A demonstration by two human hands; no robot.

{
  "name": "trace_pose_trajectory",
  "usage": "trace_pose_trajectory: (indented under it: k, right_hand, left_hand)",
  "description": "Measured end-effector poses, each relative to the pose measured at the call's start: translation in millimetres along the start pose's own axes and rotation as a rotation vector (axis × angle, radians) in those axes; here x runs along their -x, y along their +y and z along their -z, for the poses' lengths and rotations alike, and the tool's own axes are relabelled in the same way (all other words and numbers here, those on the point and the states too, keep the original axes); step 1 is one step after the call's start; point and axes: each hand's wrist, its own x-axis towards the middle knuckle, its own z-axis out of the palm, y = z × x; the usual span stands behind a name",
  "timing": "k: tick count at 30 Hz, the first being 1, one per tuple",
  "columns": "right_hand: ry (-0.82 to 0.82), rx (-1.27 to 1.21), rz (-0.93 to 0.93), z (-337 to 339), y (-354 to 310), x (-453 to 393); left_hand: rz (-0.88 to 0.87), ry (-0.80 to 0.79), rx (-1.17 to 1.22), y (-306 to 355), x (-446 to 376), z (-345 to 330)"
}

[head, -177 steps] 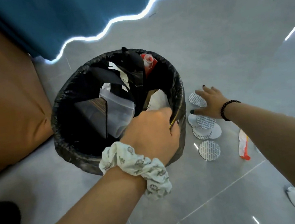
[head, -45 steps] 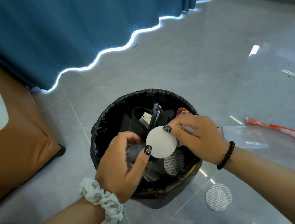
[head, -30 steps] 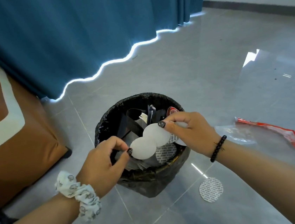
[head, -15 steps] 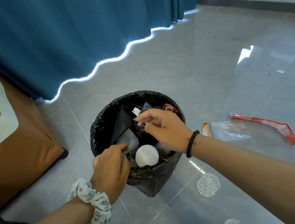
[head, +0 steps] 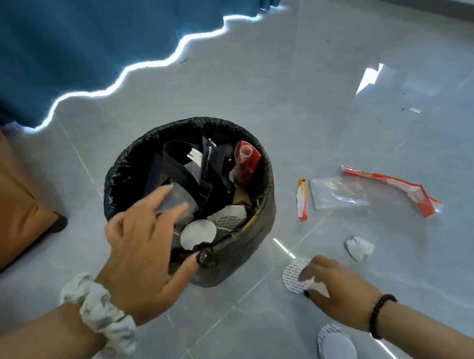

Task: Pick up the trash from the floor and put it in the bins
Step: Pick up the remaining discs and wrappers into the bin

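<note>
Bin: a round bin (head: 263, 217) lined with a black bag is seen on the grey tiled floor (head: 276, 71), already well filled with dark packaging, a red wrapper and at least two pale round seals near its front rim.

Left hand: the left hand (head: 143, 249) is held over the bin's near rim with fingers spread and straight; nothing is gripped by it.

Right hand: the right hand (head: 338, 288) is lowered to the floor beside the bin, its fingertips laid on a patterned round seal (head: 291, 275); whether the seal is pinched or only touched cannot be told (a pale scrap shows under the fingers).

Done so far: a good share of the trash is judged to be binned, going by the fill of the bin.

Left on the floor: a stack of round seals (head: 336, 352) near the right forearm, a crumpled white scrap (head: 360, 248), a narrow orange-and-white wrapper (head: 301, 200), a clear plastic bag (head: 336, 193) and a red-edged plastic strip (head: 393, 188) are yet to be collected.

Progress: the task is judged to be past halfway, with several pick-ups remaining, all near the bin.
</note>
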Motion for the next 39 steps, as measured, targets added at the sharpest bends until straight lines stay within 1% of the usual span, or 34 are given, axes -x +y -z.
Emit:
trace_pose_trajectory:
  k: [1,2,3,4,6,8,11,13,17,20,23,25,27,29,31,33,35,37,39]
  right_hand:
    - [-0.125,0.095,-0.027,-8.1,8.9,6.6]
    - [-0.209,0.14,-0.063,-14.6,15.6,12.9]
    - [-0.266,0.157,-0.108,-19.8,20.2,18.0]
    - [-0.293,0.166,-0.133,-24.1,23.5,22.3]
    - [-0.345,0.199,-0.165,-31.0,29.3,28.8]
    - [-0.389,0.242,-0.164,-36.2,33.1,31.0]
    - [-0.427,0.297,-0.126,-40.6,36.3,30.9]
    - [-0.427,0.322,-0.11,-41.0,38.9,33.4]
    - [-0.39,0.366,-0.056,-45.7,41.1,38.2]
    - [-0.357,0.338,-0.074,-52.1,46.2,40.6]
    - [-0.337,0.294,-0.115,-56.8,50.8,41.1]
    - [-0.32,0.238,-0.128,-57.2,53.1,40.1]
    - [-0.318,0.135,-0.163,-54.4,55.8,37.1]
    - [-0.289,0.01,-0.221,-46.7,59.7,31.6]
    - [-0.202,-0.109,-0.286,-35.5,66.0,27.1]
    - [-0.096,-0.217,-0.349,-23.8,73.7,24.0]
    - [-0.007,-0.327,-0.399,-13.2,78.2,22.6]
    - [0.082,-0.457,-0.432,-3.1,78.2,20.1]
    - [0.166,-0.587,-0.45,7.4,72.8,16.8]
  left_hand:
    - [-0.156,0.074,-0.022,9.3,-0.1,3.8]
    - [-0.298,0.133,-0.017,20.5,-0.2,4.3]
    - [-0.401,0.157,0.01,33.3,-1.3,1.3]
    - [-0.471,0.149,0.038,45.2,-2.8,-5.2]
    - [-0.529,0.088,0.077,65.9,-5.5,-30.9]
    - [-0.5,0.028,0.118,81.0,-10.0,-61.7]
    - [-0.471,0.005,0.147,102.8,-18.9,-107.4]
    - [-0.412,-0.072,0.227,120.2,-23.4,-135.7]
    - [-0.125,-0.351,0.285,141.8,-35.4,-175.0]
    - [0.072,-0.57,0.296,146.8,-48.9,-193.6]
    - [0.182,-0.681,0.312,147.6,-56.8,-200.9]
    - [0.171,-0.69,0.241,147.1,-53.6,-204.8]
    - [0.179,-0.635,0.179,147.1,-46.1,-212.2]
    - [0.262,-0.582,0.2,146.3,-40.4,-215.9]
    - [0.344,-0.575,0.233,144.4,-36.9,-218.4]
    - [0.375,-0.564,0.248,142.6,-31.2,-217.1]
    - [0.427,-0.511,0.342,141.7,-21.5,-211.2]
    - [0.518,-0.451,0.505,143.4,-12.3,-198.3]
    - [0.54,-0.398,0.597,145.9,-4.2,-176.0]
